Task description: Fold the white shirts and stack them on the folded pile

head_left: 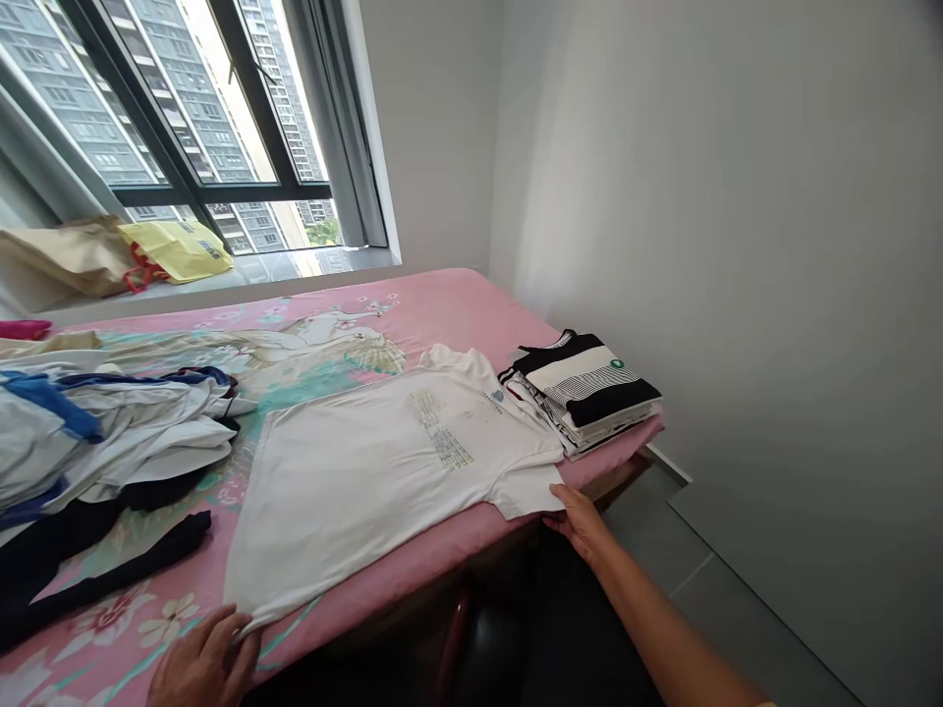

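A white T-shirt (383,471) with a small printed patch lies spread flat on the pink flowered bed sheet (457,304). My left hand (202,663) rests at the shirt's lower hem corner, fingers curled on the cloth. At the near sleeve, right by the bed's edge, my right hand (582,520) pinches the sleeve's tip.
A folded stack of striped black-and-white clothes (585,388) sits at the bed's right corner. A loose heap of white, blue and dark garments (95,442) covers the left side. Bags (169,250) lie on the window sill. A grey wall stands to the right.
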A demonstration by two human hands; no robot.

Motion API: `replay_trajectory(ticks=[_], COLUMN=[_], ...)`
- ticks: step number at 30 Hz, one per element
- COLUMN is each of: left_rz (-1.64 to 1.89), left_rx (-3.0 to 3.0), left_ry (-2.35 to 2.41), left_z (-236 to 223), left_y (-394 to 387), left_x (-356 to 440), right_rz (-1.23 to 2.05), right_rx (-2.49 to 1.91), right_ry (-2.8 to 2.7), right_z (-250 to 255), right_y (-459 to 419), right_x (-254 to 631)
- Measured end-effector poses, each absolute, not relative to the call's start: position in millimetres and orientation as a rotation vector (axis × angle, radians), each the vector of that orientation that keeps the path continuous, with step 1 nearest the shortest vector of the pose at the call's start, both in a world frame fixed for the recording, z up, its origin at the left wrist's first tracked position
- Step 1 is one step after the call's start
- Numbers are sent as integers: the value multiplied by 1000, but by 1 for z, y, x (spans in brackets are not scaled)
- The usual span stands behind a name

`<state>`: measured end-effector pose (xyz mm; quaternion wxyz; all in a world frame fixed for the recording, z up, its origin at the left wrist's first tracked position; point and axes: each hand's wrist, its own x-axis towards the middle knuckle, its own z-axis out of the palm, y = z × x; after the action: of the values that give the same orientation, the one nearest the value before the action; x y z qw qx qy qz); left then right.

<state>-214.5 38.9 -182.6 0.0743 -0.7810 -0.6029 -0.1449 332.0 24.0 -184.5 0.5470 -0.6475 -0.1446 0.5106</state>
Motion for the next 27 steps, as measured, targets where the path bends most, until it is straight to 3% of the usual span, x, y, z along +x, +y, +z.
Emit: replay_trajectory(ticks=[5,12,19,27], left_rz=[-431,-469,-579,-669], left_rx=[-2316,-2438,-2422,-2475], left_ry=[-1797,-1789,-1537,-1497], left_z=[-177,-168,-184,-194], left_y=[39,20,29,41], left_x=[-209,-214,-226,-241], right_rz=[1295,1167,1412,1276], right_rx=[-1521,-1379,-1354,-1113], right_ry=[-324,-281,-319,-233], right_z=[-176,-186,-181,-183], right_y=[25,18,19,25], right_x=[326,328,323,321])
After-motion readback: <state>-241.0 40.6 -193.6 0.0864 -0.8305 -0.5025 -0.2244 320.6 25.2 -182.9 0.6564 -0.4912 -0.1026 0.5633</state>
